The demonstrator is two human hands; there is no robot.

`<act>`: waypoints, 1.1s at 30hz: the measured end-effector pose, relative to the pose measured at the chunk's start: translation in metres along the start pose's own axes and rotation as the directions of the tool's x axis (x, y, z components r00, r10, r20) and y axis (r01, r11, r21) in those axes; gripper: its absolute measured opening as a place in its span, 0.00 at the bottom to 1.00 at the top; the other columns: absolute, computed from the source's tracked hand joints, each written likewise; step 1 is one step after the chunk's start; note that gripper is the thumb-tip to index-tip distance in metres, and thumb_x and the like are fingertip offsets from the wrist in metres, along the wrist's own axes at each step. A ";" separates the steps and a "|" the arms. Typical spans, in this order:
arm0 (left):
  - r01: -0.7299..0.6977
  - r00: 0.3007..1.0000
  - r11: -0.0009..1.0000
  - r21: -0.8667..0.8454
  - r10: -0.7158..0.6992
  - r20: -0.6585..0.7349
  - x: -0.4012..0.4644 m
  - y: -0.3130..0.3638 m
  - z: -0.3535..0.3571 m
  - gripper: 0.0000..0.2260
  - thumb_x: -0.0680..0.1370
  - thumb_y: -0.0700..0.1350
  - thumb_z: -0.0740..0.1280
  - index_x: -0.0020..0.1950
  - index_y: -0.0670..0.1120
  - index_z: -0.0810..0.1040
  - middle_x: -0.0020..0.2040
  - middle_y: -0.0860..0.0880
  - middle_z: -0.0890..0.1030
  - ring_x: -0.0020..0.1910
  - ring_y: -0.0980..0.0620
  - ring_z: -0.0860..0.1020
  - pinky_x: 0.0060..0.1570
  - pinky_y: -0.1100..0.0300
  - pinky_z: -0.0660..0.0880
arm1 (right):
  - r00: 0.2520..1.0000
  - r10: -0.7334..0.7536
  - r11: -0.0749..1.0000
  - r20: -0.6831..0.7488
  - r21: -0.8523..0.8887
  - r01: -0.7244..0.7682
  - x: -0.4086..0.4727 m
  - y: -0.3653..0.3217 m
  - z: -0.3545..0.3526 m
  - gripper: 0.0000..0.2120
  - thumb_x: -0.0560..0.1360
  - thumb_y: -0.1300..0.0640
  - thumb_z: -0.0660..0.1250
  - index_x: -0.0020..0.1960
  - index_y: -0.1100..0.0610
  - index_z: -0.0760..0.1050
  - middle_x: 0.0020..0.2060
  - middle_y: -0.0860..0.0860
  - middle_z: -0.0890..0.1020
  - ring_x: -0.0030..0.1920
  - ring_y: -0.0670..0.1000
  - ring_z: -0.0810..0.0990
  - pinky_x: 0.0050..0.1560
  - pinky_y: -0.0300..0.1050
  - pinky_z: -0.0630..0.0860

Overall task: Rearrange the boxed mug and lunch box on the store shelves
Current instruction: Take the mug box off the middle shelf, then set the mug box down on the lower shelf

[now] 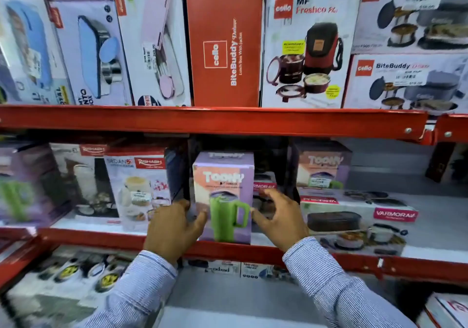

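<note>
Both hands are reaching up from the bottom of the view in striped sleeves toward the middle shelf, palms turned inward on either side of the boxed mug. The left hand is sitting low at the box's left edge, its grip spread, with the thumb lying against the box's lower front corner and the other fingers curling round toward the left side, where contact is hard to make out. The right hand is hovering just beside the box's right edge, its grip also spread and holding nothing, the thumb tip close to the printed mug handle; whether it is touching cannot be told. The boxed mug is standing upright between the two grips at the front lip of the shelf, lilac with a green tumbler pictured on it. Left of the left grip a white Rishabh box is standing close by, leaving only a narrow dark gap. Right of the right grip a flat Varmora lunch box is lying on the shelf, a second Toony box standing behind it, with bare grey shelf beyond. Behind the right grip's fingers another Varmora package is partly hidden. Above both grips, lunch box cartons are crowding the upper shelf, and the far-left boxes are blurring out.
</note>
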State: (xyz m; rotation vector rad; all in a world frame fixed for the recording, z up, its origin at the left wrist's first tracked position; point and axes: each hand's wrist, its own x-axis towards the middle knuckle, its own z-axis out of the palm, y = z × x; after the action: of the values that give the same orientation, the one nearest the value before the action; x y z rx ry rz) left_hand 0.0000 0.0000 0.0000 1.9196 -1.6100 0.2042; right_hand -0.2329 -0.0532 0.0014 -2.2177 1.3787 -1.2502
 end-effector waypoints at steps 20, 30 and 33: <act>-0.337 0.889 0.759 -0.557 0.060 -0.455 -0.096 0.017 0.008 0.15 0.70 0.48 0.75 0.50 0.41 0.77 0.41 0.46 0.82 0.40 0.61 0.81 0.43 0.69 0.77 | 0.948 -0.226 0.922 -0.224 0.264 0.282 -0.092 -0.008 -0.034 0.16 0.69 0.55 0.74 0.55 0.58 0.78 0.51 0.45 0.82 0.54 0.40 0.81 0.53 0.38 0.80; -0.020 0.995 0.740 -0.673 0.083 0.061 -0.193 0.008 0.104 0.26 0.69 0.51 0.75 0.61 0.69 0.68 0.55 0.73 0.75 0.52 0.70 0.77 0.48 0.75 0.76 | 0.993 0.061 0.957 0.100 0.276 -0.087 -0.197 0.082 0.001 0.31 0.67 0.62 0.75 0.62 0.38 0.71 0.57 0.38 0.79 0.56 0.41 0.81 0.49 0.31 0.80; 0.191 0.957 0.760 -0.622 -0.004 0.290 -0.197 0.005 0.148 0.24 0.72 0.50 0.74 0.61 0.68 0.68 0.54 0.61 0.81 0.49 0.61 0.81 0.47 0.60 0.83 | 0.943 0.243 0.921 0.226 0.251 -0.297 -0.205 0.115 0.025 0.27 0.70 0.60 0.74 0.60 0.35 0.70 0.58 0.43 0.79 0.57 0.40 0.80 0.51 0.32 0.79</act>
State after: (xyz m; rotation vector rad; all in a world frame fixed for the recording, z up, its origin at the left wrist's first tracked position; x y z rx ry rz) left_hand -0.0922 0.0842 -0.2122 1.5059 -1.4692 -0.6232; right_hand -0.3227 0.0497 -0.1916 -1.8280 1.2890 -1.0326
